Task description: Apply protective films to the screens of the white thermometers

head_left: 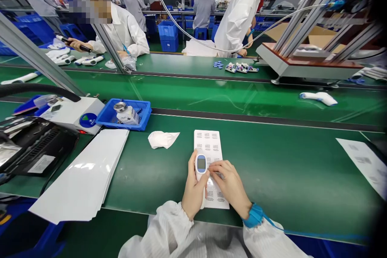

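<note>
My left hand is wrapped round a white handheld device with a small grey screen in a blue frame. The device is held over a white sheet of printed labels on the green table. My right hand is at the right side of the device, over the sheet, with its thumb and fingertips pressed together. Whatever is between those fingertips is too small to make out. A blue band is round my right wrist.
A crumpled white cloth, a blue tray with a bottle, and white sheets lie left. Another printed sheet is far right. Beyond the green belt, people in white work near a metal-framed fixture.
</note>
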A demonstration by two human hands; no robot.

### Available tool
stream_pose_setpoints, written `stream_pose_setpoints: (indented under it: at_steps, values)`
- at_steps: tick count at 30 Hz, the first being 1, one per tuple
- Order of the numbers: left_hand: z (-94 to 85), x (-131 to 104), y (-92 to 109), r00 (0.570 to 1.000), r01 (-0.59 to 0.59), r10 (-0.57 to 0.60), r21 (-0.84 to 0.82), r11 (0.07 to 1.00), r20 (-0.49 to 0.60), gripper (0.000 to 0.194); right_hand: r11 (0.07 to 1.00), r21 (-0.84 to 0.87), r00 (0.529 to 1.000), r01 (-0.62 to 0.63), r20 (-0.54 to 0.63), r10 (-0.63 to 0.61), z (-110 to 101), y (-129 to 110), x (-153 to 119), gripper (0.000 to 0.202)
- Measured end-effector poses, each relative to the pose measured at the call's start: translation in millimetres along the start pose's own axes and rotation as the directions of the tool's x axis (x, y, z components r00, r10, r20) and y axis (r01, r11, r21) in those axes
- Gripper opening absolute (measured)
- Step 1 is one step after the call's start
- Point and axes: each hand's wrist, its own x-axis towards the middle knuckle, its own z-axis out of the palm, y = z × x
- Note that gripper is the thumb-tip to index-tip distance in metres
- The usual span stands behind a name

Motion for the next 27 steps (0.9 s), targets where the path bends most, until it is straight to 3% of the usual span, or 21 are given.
stream_pose_setpoints:
  at_steps: [4,8,11,13,15,17,20,22,27]
  values:
    - [-0.8,-1,-3,1.0,-0.004,0.004,0.006,1.0,0.009,0.064,1.0,-0.015,1.0,0.001,0.023,0.0,-1,-4,6,0.011]
    - [-0.6,0,-3,1.0,0.0,0.0,-0.016,1.0,0.004,0.064,0.995,0.021,0.991,0.097,0.086,-0.098,-9,-9,3,0.015]
    - [-0.6,0,-2,1.0,-0.009,0.009,-0.035,0.999,0.013,0.062,0.977,0.194,0.955,0.093,0.261,-0.143,-24,-18,-8,0.02]
    - [-0.7,1,-1,0.999,-0.013,0.014,-0.048,0.999,0.032,0.06,0.949,0.316,0.903,0.0,0.407,-0.135,-36,-27,-13,0.021]
    - [-0.6,1,0,0.999,-0.02,0.022,-0.054,0.998,0.045,0.059,0.92,0.386,0.871,-0.071,0.473,-0.132,-45,-37,-13,0.02]
    - [-0.3,1,1,0.999,-0.024,0.026,-0.049,0.999,0.044,0.059,0.911,0.408,0.903,-0.055,0.409,-0.129,-49,-45,-5,0.017]
    - [0.2,1,2,0.999,-0.002,0.004,-0.039,0.999,0.043,0.063,0.943,0.328,0.979,0.06,0.164,-0.119,-46,-52,15,0.012]
    - [0.2,1,2,0.999,0.002,0.0,-0.034,0.999,0.046,0.064,0.959,0.264,0.99,0.108,0.06,-0.128,-43,-53,30,0.011]
    - [-0.9,2,1,0.999,-0.026,0.027,-0.012,1.0,0.04,0.064,0.952,0.281,0.988,0.122,0.061,-0.145,-39,-55,51,0.012]
